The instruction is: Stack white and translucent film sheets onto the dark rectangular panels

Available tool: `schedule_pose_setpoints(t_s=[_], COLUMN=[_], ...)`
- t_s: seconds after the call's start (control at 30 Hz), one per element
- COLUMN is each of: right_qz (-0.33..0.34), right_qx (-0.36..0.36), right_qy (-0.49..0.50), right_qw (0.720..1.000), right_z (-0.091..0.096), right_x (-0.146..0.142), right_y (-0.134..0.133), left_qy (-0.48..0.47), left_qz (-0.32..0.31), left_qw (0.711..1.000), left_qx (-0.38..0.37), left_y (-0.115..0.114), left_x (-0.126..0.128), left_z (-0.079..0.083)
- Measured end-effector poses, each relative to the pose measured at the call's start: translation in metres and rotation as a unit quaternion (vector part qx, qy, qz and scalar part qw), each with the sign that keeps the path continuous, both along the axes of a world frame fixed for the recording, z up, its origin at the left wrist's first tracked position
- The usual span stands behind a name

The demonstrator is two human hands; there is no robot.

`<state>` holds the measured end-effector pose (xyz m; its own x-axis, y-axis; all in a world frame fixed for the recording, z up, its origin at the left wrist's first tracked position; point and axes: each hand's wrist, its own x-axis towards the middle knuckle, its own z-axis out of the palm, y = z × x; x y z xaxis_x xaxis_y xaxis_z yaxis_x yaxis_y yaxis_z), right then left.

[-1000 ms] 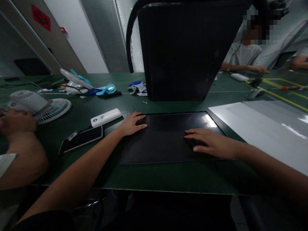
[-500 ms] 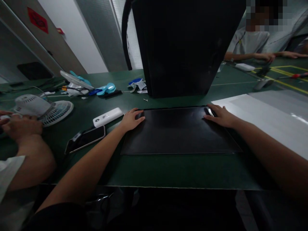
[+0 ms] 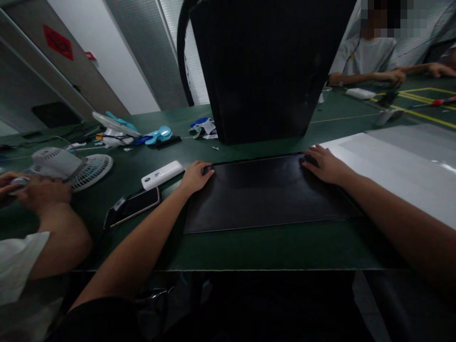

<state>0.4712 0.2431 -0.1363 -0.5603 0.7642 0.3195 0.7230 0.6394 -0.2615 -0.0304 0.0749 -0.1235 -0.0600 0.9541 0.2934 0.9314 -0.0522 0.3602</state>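
A black rectangular mat [image 3: 263,197] lies on the green table in front of me. My left hand [image 3: 195,176] is at its far left corner, thumb over the top and fingers closed at the edge. At the far right corner, my right hand [image 3: 326,164] grips the mat in the same way, its thumb on the surface and its fingers towards the outer edge. Under both hands the corners are partly hidden, with dark curved patches showing between thumb and fingers.
A large black case [image 3: 263,71] stands behind the mat. To the left lie a white device [image 3: 163,175], a phone [image 3: 133,207] and a white fan [image 3: 89,171] beside a co-worker's hands [image 3: 42,192]. White sheets [image 3: 399,166] lie at right. Another person sits across the table.
The view has tilted slightly. My right fingers have shifted a little on the mat's corner, and the bright glint there is gone. My left hand stays at its corner.
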Motion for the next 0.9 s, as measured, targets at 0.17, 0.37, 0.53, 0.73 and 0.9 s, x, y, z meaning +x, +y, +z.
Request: schedule_pose_setpoints(t_s=[0.17,0.37,0.53,0.73,0.9], right_qz=[0.137,0.286,0.309,0.295,0.274], right_qx=[0.018,-0.082,-0.136,-0.146,-0.132], right_qy=[-0.022,-0.060,-0.117,-0.118,-0.125], right_qw=[0.990,0.953,0.934,0.937,0.945], right_z=[0.028,0.039,0.033,0.031,0.032], right_x=[-0.012,-0.046,-0.060,-0.060,-0.067], right_y=[-0.038,-0.090,-0.102,-0.098,-0.099], left_qy=[0.036,0.055,0.080,0.042,-0.003], left_qz=[-0.011,0.003,-0.013,-0.013,-0.009], left_qw=[0.999,0.991,0.978,0.984,0.994], left_qx=[-0.039,-0.125,-0.195,-0.172,-0.113], left_y=[-0.011,-0.031,-0.034,-0.032,-0.032], left_x=[0.000,0.019,0.027,0.024,0.028], left_z=[0.006,0.019,0.022,0.022,0.021])
